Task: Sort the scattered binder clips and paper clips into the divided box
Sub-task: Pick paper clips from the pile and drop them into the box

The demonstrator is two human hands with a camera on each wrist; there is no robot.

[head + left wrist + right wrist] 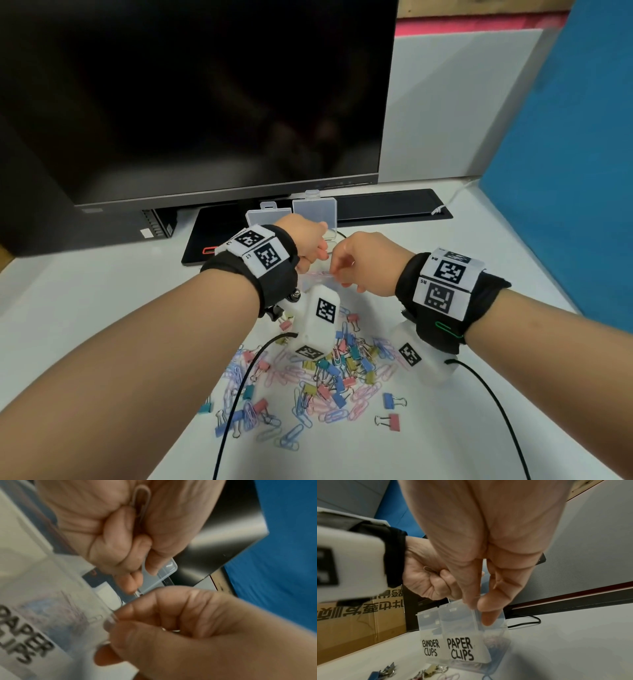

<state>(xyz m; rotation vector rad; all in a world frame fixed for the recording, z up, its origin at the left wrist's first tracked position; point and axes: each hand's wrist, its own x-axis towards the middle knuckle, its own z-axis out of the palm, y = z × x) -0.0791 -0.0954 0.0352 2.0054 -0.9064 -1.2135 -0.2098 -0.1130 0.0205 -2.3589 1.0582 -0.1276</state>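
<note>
The clear divided box (493,620) stands open behind the pile, its fronts labelled BINDER CLIPS (430,647) and PAPER CLIPS (460,649). Both hands hover over it. My left hand (313,255) is curled, and a pale paper clip (140,503) is tucked in its palm. My right hand (475,605) points down over the paper-clip compartment, thumb and forefinger pinched together on what looks like a thin paper clip. Pink and blue clips show faintly inside that compartment. The scattered pile of paper clips and coloured binder clips (329,377) lies on the white table nearer to me.
A dark monitor (205,102) and its black base (394,205) stand right behind the box. A blue partition (565,171) closes the right side and a cardboard carton (359,622) sits at the left. Black cables (239,394) cross the pile. A green paper clip (448,329) hangs on my right wrist strap.
</note>
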